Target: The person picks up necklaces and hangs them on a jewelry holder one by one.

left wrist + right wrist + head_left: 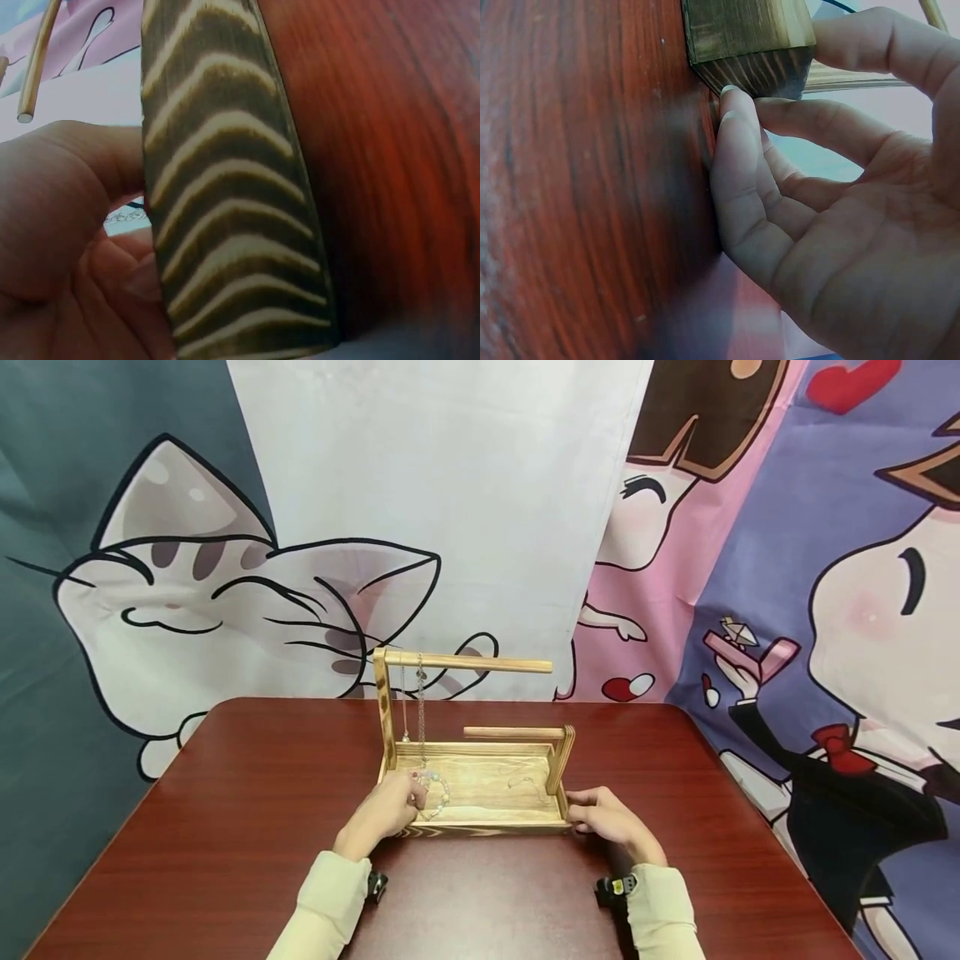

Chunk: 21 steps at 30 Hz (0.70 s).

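My left hand (pixel 390 806) reaches over the front left corner of a wooden jewelry stand (pixel 491 828), fingers curled inside its tray. They pinch a beaded bracelet (pixel 447 793) at its left side; the fingertips are mostly hidden. In the left wrist view, the thumb passes behind the tray's striped front wall (pixel 236 202). My right hand (pixel 600 814) grips the front right corner of the stand. The right wrist view shows thumb and fingertips around that wooden corner (pixel 754 45).
Two thin necklaces (pixel 422 718) hang from the left part of the tall upper bar (pixel 480 662). A shorter bar (pixel 517 732) stands at the right. Another fine chain (pixel 528 782) lies in the tray. Beneath is a red-brown table (pixel 247 827), with a cartoon cloth (pixel 465 510) behind it.
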{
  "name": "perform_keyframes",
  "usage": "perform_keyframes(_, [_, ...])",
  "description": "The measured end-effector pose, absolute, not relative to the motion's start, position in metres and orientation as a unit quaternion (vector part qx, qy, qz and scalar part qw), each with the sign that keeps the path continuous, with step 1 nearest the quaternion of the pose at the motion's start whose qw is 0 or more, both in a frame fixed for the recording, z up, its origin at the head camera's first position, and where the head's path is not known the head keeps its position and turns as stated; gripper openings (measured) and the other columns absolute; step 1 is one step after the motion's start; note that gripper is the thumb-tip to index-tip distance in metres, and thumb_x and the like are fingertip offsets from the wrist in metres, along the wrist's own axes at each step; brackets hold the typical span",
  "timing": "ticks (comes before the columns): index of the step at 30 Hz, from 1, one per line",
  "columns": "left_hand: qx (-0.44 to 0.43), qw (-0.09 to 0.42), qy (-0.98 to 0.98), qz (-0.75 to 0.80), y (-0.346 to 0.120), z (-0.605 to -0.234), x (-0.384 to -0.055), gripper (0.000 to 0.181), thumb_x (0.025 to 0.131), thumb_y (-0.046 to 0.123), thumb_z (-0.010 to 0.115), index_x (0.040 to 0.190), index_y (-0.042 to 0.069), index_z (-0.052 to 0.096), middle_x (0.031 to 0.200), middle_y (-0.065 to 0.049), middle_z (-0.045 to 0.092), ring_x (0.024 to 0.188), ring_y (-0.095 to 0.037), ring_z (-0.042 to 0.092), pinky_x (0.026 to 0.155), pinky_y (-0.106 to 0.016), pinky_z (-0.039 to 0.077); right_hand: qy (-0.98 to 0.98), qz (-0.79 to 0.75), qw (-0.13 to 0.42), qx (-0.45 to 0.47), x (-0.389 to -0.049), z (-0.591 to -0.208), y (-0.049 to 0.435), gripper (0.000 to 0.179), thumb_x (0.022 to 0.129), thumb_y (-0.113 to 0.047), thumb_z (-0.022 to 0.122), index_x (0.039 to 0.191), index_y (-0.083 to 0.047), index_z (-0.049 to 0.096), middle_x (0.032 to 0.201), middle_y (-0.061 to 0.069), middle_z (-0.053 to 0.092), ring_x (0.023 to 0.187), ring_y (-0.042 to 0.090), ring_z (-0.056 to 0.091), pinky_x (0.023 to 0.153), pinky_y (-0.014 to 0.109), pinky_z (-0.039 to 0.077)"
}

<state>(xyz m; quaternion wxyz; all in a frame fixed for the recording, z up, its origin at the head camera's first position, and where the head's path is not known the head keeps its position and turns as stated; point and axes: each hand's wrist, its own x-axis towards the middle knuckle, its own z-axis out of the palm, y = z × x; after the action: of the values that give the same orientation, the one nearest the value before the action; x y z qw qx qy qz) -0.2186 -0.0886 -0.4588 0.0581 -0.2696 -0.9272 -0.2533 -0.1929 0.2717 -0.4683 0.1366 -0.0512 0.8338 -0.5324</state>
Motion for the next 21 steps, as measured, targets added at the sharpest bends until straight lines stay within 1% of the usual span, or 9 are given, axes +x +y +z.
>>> perform_keyframes(4, [-0.241,0.048,-0.942,-0.230,-0.086,-0.459,-0.216,0.029,0.059,-0.012,0.050,0.051,0.014,0.041,0.057,0.005,0.034,0.055,-0.010,0.033,0.046,-0.023,0.027,0.836,-0.530,0.135,-0.051,-0.193,-0.467,0.271,0.048,0.079,-0.005,0.057,0.122,0.014,0.050,0.117,0.022,0.056,0.078,0.011,0.059,0.067,0.029,0.052])
perform_keyframes(6, [-0.215,0.035,-0.951,-0.219,-0.084,-0.459,-0.214,0.032,0.064,-0.011,0.049,0.051,0.016,0.036,0.056,0.006,0.029,0.053,-0.010,0.031,0.044,-0.024,0.026,0.836,-0.529,0.137,-0.050,-0.193,-0.466,0.271,0.048,0.078,-0.005,0.058,0.122,0.014,0.050,0.115,0.022,0.056,0.077,0.011,0.058,0.067,0.029,0.052])
perform_keyframes(8, [-0.191,0.023,-0.959,-0.209,-0.081,-0.459,-0.214,0.035,0.070,-0.008,0.049,0.052,0.016,0.033,0.055,0.005,0.027,0.051,-0.011,0.030,0.043,-0.026,0.027,0.837,-0.528,0.136,-0.048,-0.193,-0.465,0.270,0.048,0.077,-0.004,0.058,0.122,0.013,0.050,0.113,0.020,0.057,0.075,0.011,0.058,0.066,0.028,0.051])
perform_keyframes(11, [-0.166,0.013,-0.967,-0.192,-0.078,-0.458,-0.212,0.036,0.078,-0.002,0.051,0.053,0.016,0.034,0.055,0.003,0.032,0.052,-0.012,0.034,0.044,-0.030,0.033,0.837,-0.528,0.137,-0.044,-0.193,-0.463,0.270,0.048,0.078,-0.004,0.058,0.122,0.013,0.050,0.105,0.018,0.060,0.073,0.011,0.058,0.065,0.029,0.051])
perform_keyframes(12, [-0.161,0.009,-0.969,-0.188,-0.077,-0.458,-0.213,0.035,0.079,-0.002,0.051,0.053,0.016,0.035,0.055,0.002,0.033,0.053,-0.012,0.036,0.045,-0.031,0.035,0.837,-0.528,0.138,-0.046,-0.194,-0.463,0.270,0.048,0.078,-0.004,0.058,0.122,0.013,0.049,0.104,0.017,0.061,0.073,0.011,0.058,0.065,0.029,0.051])
perform_keyframes(16, [-0.173,0.002,-0.971,-0.166,-0.076,-0.458,-0.213,0.031,0.074,-0.003,0.054,0.052,0.015,0.040,0.057,0.001,0.039,0.057,-0.014,0.041,0.048,-0.032,0.041,0.835,-0.529,0.145,-0.048,-0.192,-0.457,0.268,0.047,0.081,-0.003,0.055,0.123,0.016,0.046,0.101,0.019,0.061,0.075,0.012,0.058,0.068,0.033,0.052])
perform_keyframes(18, [-0.186,0.000,-0.969,-0.165,-0.077,-0.459,-0.212,0.027,0.070,-0.005,0.056,0.054,0.013,0.044,0.059,0.000,0.041,0.060,-0.017,0.044,0.051,-0.032,0.041,0.834,-0.529,0.148,-0.050,-0.187,-0.448,0.264,0.047,0.081,-0.002,0.054,0.123,0.018,0.044,0.107,0.024,0.059,0.077,0.012,0.058,0.070,0.036,0.052])
perform_keyframes(20, [-0.196,0.002,-0.967,-0.164,-0.079,-0.460,-0.212,0.022,0.070,-0.004,0.057,0.060,0.011,0.045,0.066,-0.003,0.045,0.070,-0.021,0.050,0.059,-0.034,0.044,0.833,-0.530,0.147,-0.048,-0.186,-0.449,0.263,0.048,0.081,-0.002,0.054,0.123,0.018,0.044,0.109,0.025,0.058,0.077,0.013,0.058,0.071,0.037,0.052])
perform_keyframes(21, [-0.196,0.002,-0.966,-0.169,-0.079,-0.461,-0.211,0.020,0.071,-0.003,0.058,0.063,0.011,0.046,0.072,-0.006,0.046,0.072,-0.022,0.050,0.061,-0.035,0.044,0.834,-0.530,0.147,-0.047,-0.186,-0.450,0.263,0.049,0.080,-0.002,0.054,0.123,0.018,0.044,0.109,0.025,0.058,0.078,0.012,0.058,0.071,0.036,0.052])
